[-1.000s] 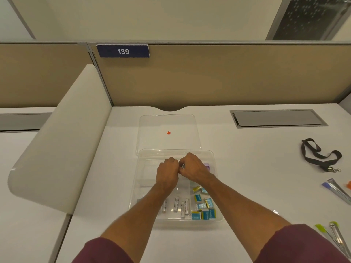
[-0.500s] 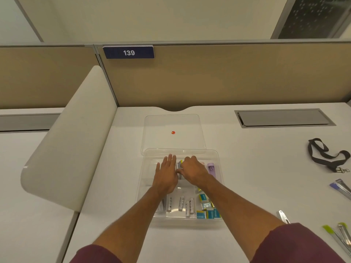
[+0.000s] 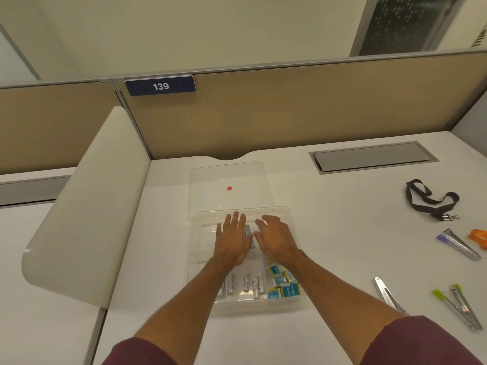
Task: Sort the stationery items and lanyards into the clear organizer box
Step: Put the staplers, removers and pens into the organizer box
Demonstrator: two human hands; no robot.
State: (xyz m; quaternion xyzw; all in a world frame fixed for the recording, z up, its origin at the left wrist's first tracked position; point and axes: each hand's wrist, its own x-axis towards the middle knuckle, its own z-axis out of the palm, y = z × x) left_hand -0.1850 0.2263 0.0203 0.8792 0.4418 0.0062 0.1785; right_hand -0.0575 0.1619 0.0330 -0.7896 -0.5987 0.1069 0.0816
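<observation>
The clear organizer box (image 3: pixel 200 259) lies open on the white desk, its lid (image 3: pixel 228 177) folded back behind it. My left hand (image 3: pixel 232 241) lies flat with straight fingers over the box's far middle compartment. My right hand (image 3: pixel 276 239) hovers beside it with relaxed fingers. A small grey item (image 3: pixel 248 234) shows between the two hands. White tubes (image 3: pixel 246 283) and blue-and-yellow packets (image 3: pixel 283 285) fill the near compartments. A black lanyard (image 3: pixel 432 200) lies on the desk at the far right.
Metal clips with purple (image 3: pixel 458 243) and green (image 3: pixel 458 304) ends, a plain metal clip (image 3: pixel 387 293) and an orange item (image 3: pixel 479 237) lie at the right. A grey cable hatch (image 3: pixel 373 156) sits at the back. A padded white divider (image 3: pixel 87 201) borders the left.
Both hands went from curled together over a small item to spread out; the left now lies flat. The camera shifted so the scene sits slightly further right.
</observation>
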